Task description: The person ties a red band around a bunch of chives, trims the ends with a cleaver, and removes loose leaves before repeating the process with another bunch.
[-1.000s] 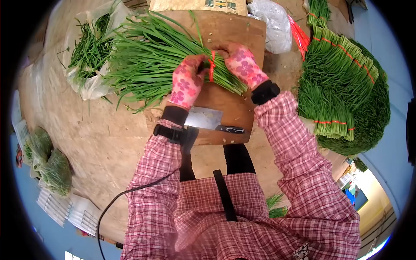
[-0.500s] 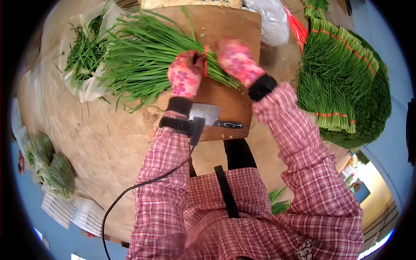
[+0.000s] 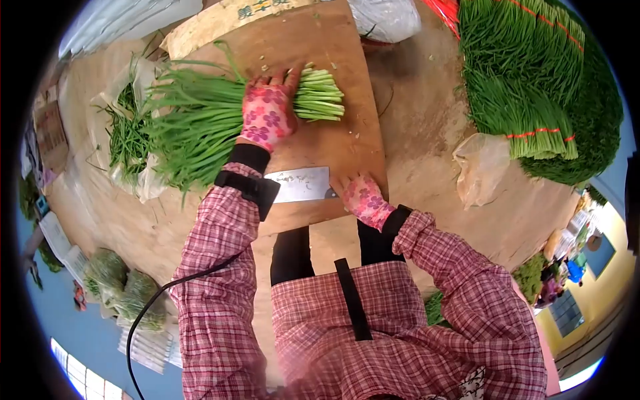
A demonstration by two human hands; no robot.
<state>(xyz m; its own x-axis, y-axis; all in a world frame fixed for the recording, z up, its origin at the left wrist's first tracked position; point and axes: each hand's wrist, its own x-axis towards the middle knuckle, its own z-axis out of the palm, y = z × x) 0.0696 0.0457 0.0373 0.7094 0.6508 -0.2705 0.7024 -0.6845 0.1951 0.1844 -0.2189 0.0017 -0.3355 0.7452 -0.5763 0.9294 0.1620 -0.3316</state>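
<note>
A bunch of long green leafy stems point(image 3: 197, 110) lies across the wooden board point(image 3: 320, 40), its pale trimmed-looking ends point(image 3: 320, 95) pointing right. My left hand point(image 3: 267, 113), in a pink floral glove with bare fingertips, is wrapped over the bunch near those ends and hides any tie there. Flat at the board's lower edge is a cleaver point(image 3: 300, 184), blade to the left. My right hand point(image 3: 363, 199), gloved the same way, closes over its handle, which is mostly hidden.
Banded green bundles point(image 3: 520, 107) are piled at the right, beside a crumpled clear bag point(image 3: 481, 167). Loose green scraps point(image 3: 127, 130) sit on plastic at the left. A white plastic bag point(image 3: 387, 19) is behind the board. Bagged greens point(image 3: 107, 273) stand at the lower left.
My right hand has left the bunch and come down to the cleaver handle. My left hand now lies over the bunch. The orange-red band seen around it earlier is out of sight.
</note>
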